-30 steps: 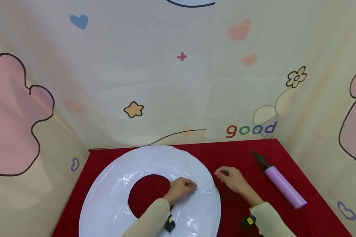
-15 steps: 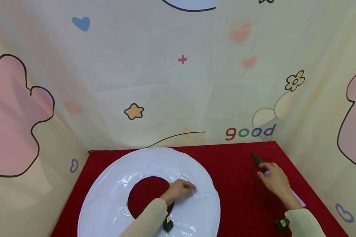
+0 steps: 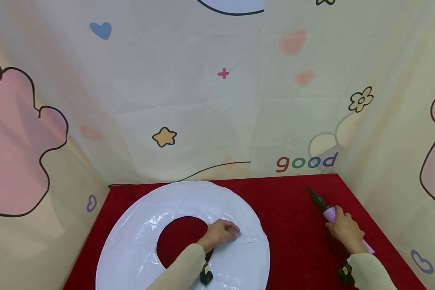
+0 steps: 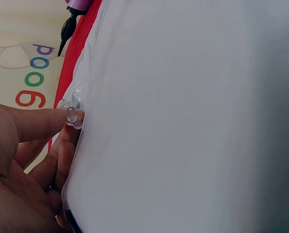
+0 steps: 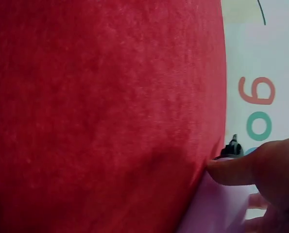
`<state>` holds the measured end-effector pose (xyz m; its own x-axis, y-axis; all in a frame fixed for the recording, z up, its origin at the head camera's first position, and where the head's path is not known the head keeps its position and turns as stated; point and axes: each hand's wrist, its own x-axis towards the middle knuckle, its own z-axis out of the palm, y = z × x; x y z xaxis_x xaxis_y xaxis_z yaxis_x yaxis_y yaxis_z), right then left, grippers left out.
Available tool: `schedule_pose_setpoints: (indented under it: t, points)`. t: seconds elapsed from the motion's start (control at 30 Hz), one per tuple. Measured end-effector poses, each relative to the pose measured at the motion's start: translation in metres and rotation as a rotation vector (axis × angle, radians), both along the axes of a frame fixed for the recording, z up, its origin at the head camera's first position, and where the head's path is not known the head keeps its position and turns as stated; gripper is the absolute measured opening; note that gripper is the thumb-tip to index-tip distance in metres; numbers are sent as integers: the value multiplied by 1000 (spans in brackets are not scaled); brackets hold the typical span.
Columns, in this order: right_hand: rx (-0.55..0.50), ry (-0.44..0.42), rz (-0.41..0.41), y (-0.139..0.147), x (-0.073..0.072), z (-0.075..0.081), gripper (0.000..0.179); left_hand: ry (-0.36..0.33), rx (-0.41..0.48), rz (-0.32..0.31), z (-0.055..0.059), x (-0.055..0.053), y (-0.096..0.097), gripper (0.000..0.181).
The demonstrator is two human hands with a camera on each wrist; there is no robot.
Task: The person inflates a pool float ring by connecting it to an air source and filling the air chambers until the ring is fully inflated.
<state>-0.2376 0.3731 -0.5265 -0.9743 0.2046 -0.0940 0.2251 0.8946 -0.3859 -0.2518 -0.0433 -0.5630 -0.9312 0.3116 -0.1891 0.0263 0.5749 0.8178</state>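
A white inflatable swim ring (image 3: 130, 233) lies at the left of the red-covered table, its surface glossy and lightly creased. My left hand (image 3: 219, 234) is over the ring's right side. In the left wrist view, its thumb and fingers pinch a small clear air valve (image 4: 72, 115) at the ring's surface. At the right, my right hand (image 3: 346, 231) grips a purple hand pump (image 3: 330, 215) with a black tapered nozzle (image 3: 316, 197), which points away to the back left. Seen from the right wrist, the thumb lies along the purple barrel (image 5: 217, 208); the other fingers are partly hidden.
Red cloth (image 3: 286, 241) covers the table between ring and pump. Printed curtains (image 3: 203, 100) stand close behind the table and at both sides. Each wrist wears a black camera strap.
My right hand has moved right from beside the ring to the pump and now grips its barrel. The left hand stays at the valve; the ring lies as before.
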Motion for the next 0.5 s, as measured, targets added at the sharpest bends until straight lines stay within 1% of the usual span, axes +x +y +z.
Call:
schedule_pose_setpoints:
  t: [0.1,0.23,0.33,0.5]
  points:
    - [4,-14,-5,3,-1,-4,74,2,-5,4,-1,0,2,11]
    - [19,-23,-7,4,-5,-5,73,-11,-2,7,1,1,1,11]
    - [29,-25,11,4,-7,-5,72,-2,-1,0,1,0,0,11]
    - [59,-10,45,3,-6,-5,70,16,-5,-7,0,0,1,11]
